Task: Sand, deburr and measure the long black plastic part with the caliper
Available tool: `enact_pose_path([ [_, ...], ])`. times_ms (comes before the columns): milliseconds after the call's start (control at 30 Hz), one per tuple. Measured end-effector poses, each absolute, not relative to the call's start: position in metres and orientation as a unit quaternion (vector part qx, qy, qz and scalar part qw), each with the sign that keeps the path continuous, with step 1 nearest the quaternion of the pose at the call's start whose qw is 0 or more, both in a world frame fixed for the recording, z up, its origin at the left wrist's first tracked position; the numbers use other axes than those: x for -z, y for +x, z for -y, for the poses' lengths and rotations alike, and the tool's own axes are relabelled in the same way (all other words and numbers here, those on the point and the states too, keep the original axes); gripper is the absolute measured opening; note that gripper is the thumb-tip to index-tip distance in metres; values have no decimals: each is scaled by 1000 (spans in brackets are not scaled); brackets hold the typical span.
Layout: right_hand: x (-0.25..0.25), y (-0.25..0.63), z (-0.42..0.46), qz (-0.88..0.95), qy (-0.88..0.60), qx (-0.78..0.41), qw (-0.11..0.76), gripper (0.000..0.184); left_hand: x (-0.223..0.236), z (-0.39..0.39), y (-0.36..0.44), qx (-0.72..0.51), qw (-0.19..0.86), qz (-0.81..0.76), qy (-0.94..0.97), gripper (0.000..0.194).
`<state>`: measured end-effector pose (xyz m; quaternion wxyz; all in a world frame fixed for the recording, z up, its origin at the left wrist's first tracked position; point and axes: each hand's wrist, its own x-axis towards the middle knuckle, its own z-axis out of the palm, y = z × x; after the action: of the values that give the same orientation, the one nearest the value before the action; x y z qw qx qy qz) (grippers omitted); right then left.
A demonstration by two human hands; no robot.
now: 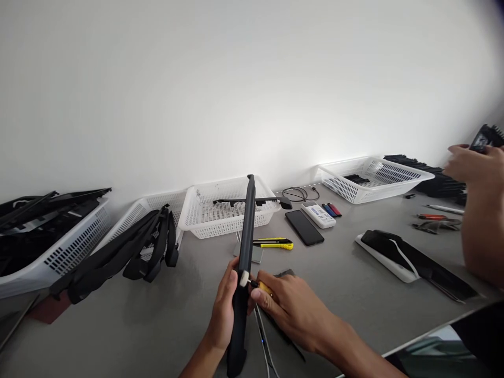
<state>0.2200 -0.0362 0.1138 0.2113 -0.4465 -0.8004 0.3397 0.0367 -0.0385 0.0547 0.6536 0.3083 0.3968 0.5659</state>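
My left hand (223, 310) is closed around a long black plastic trim piece (247, 226), held up and pointing away from me. A small whitish block (244, 278) sits on the trim just above my fingers. In my right hand (295, 310) is a small yellow-handled tool (266, 288) with a black collar and a thin tip. Its tip meets or nearly meets the whitish block; the exact contact is too small to tell. Below the hands, a pale loop of cord or thin metal (260, 331) and a dark strip (287, 338) lie on the grey table, partly hidden.
White baskets with black trim parts stand at the left (74, 257), middle (220, 228) and right (354, 194). A yellow utility knife (279, 243), phone (304, 227), white box (318, 215) and black-and-white part (409, 262) lie on the table (346, 310). Another person's hands (472, 165) hold a black part.
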Motion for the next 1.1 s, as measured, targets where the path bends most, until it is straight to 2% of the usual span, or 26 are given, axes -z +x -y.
enact_pose_path([
  [133,-119,217,25,792,-457,-331,234,40,-55,41,41,-552,659,-354,369,50],
  [333,-127,213,17,784,-436,-362,253,41,-60,39,42,-558,661,-319,387,40],
  [533,-130,216,12,769,-460,-335,292,54,-64,41,42,-547,667,-315,396,46],
  [900,-147,221,-9,755,-488,-285,332,54,-61,45,43,-530,670,-316,414,47],
  [1100,-157,228,-25,726,-494,-278,388,57,-64,48,44,-511,685,-317,412,49],
])
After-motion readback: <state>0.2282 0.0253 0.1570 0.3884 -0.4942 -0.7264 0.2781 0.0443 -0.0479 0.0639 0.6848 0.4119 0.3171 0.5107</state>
